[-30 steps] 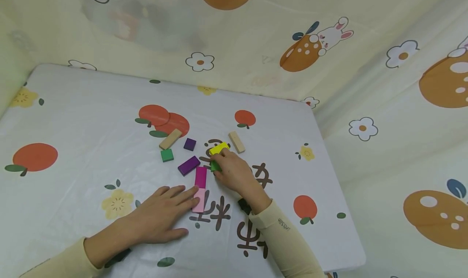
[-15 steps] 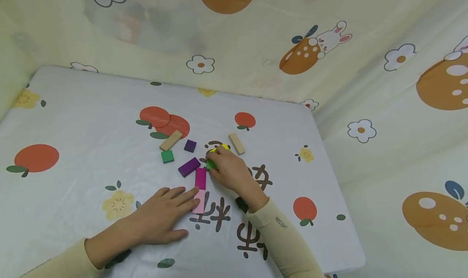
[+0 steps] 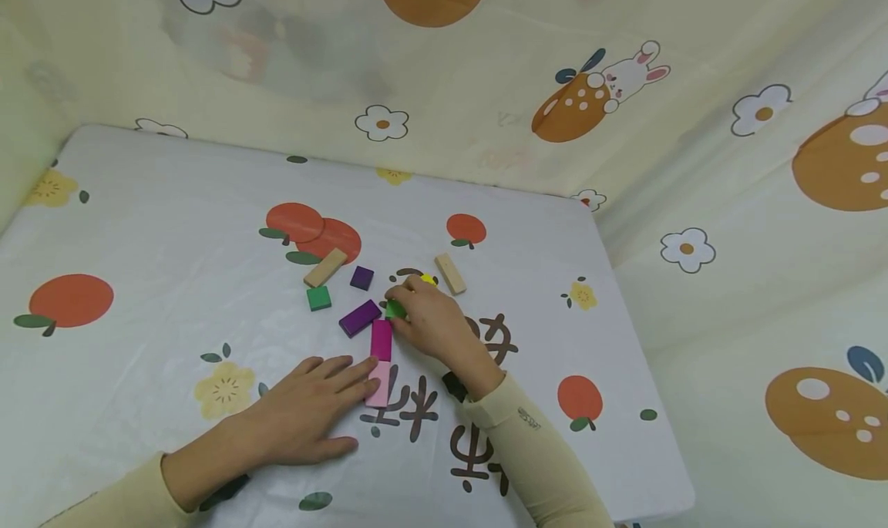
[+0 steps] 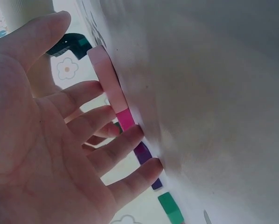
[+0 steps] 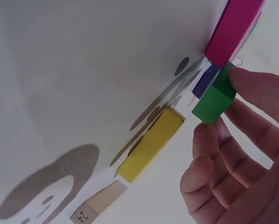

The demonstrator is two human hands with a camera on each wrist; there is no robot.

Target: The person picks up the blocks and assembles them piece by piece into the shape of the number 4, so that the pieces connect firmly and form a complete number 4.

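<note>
My left hand (image 3: 301, 412) lies low over the table with fingers spread, its fingertips against a light pink block (image 3: 378, 385). End to end with that block, in one line, is a magenta block (image 3: 381, 339). My right hand (image 3: 440, 324) pinches a bright green block (image 5: 219, 98) between thumb and fingers, close to the magenta block's far end. A yellow block (image 5: 151, 144) lies just beyond the right hand, mostly covered by it in the head view. Left of the green block rests a purple block (image 3: 360, 318), set at a slant.
Farther back lie a small dark purple block (image 3: 361, 277), a square darker green block (image 3: 319, 297) and a plain wooden block (image 3: 325, 267). Another wooden block (image 3: 450, 274) sits right of the yellow one. A patterned curtain (image 3: 444, 89) rises behind the table (image 3: 173, 196).
My right hand has slid left with the green block, away from the yellow block and up to the magenta block's end. The left hand has stayed in place.
</note>
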